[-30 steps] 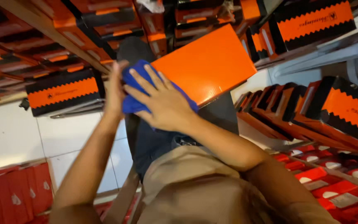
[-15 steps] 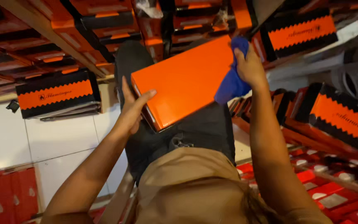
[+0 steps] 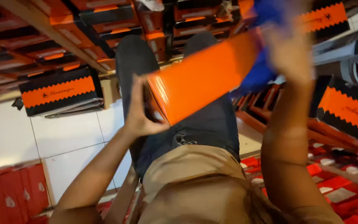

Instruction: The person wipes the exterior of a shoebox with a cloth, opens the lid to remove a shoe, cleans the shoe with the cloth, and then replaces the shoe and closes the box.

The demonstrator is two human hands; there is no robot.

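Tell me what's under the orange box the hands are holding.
Under the orange box are the person's dark-trousered legs and white floor tiles. The left hand grips its near end; the box's underside and contents are hidden.

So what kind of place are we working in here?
Most likely a shoe shop's stockroom: racks of orange and black boxes stacked all around, red boxes along the tiled floor, and the left hand gripping another orange box.

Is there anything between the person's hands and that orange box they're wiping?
Only the blue cloth, lying between the right hand and the flat orange cardboard box. The left hand grips the box's lower end directly.
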